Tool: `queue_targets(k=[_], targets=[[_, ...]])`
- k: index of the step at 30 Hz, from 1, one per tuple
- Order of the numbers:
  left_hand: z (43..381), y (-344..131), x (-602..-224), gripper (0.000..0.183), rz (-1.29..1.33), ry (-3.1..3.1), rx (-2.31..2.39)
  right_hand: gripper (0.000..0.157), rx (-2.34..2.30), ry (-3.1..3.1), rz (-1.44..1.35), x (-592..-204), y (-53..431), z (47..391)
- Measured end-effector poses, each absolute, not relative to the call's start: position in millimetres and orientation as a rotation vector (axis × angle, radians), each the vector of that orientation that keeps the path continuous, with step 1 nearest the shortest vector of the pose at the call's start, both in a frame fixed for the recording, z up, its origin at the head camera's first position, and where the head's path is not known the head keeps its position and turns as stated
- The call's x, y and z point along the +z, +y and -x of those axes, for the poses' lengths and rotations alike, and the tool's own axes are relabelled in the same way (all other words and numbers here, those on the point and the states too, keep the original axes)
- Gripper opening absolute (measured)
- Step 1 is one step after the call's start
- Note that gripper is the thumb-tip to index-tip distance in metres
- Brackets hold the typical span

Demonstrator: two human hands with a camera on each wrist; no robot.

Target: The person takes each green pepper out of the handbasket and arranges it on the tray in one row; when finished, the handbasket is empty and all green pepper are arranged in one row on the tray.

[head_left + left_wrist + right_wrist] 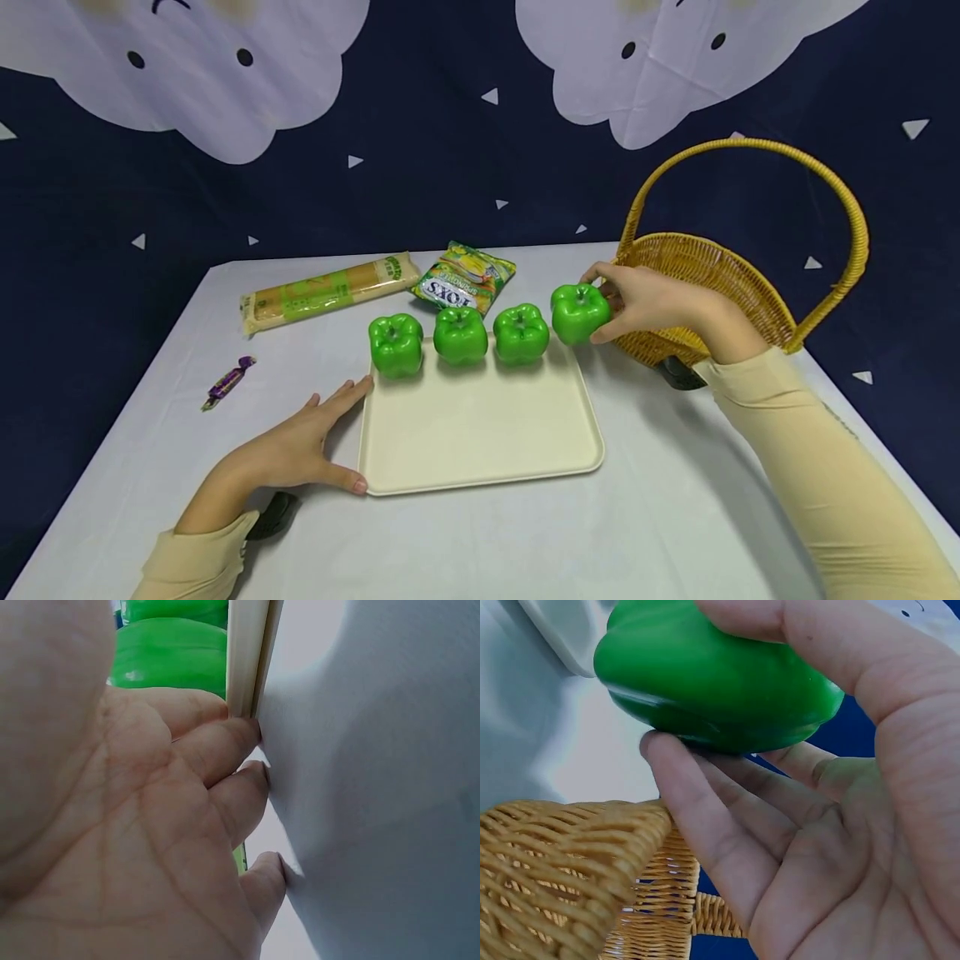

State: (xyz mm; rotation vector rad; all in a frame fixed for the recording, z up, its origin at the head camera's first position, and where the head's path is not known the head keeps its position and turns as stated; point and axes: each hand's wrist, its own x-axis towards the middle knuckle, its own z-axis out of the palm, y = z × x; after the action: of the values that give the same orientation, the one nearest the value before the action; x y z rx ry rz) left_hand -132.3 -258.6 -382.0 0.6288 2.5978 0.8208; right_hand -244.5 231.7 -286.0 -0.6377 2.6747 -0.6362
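Note:
My right hand (652, 300) grips a green bell pepper (579, 314) between thumb and fingers, just off the back right corner of a cream tray (480, 425). In the right wrist view, the pepper (712, 675) has the thumb on one side and the fingertips on the other. Three more green peppers line the tray's back edge: a left one (396, 346), a middle one (461, 337) and a right one (521, 334). Spread along the tray's left side, my left hand (288, 450) touches its rim with extended thumb and fingers; the left wrist view shows fingertips against the tray edge (246, 660).
A wicker basket (705, 262) with a tall arched handle (855, 208) stands at the right, partly behind my right hand. Toward the back lie a long pack of noodles (330, 293) and a green Fox's packet (465, 279). One purple wrapped candy (228, 382) lies at the left.

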Motion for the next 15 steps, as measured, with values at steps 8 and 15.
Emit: queue_targets(k=[8,15], targets=[[131.8,-256.9,-381.8,0.145,-0.617,2.595,0.815,0.075,-0.596,2.653,0.632,-294.1,229.2,247.6],[132.7,-256.9,-381.6,0.146,-0.612,2.599,0.803,0.075,-0.58,2.65,0.63,-298.3,227.4,250.0]])
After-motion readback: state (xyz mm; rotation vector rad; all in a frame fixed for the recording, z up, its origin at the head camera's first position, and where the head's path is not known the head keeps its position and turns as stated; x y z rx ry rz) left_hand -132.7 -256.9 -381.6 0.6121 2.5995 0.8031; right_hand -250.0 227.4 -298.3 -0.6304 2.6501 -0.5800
